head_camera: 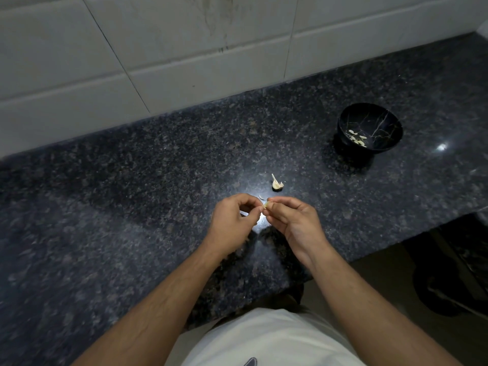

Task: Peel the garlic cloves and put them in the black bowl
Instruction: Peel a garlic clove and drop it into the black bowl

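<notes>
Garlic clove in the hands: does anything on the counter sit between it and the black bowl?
Nothing visible does. The garlic clove is pinched between both hands, and the counter toward the black bowl is bare. The leftover garlic piece lies just beyond the hands, off that line.

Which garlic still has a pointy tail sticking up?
The garlic piece lying alone on the counter, just beyond the hands. The cloves in the black bowl are bare, and fingers mostly hide the pinched one.
</notes>
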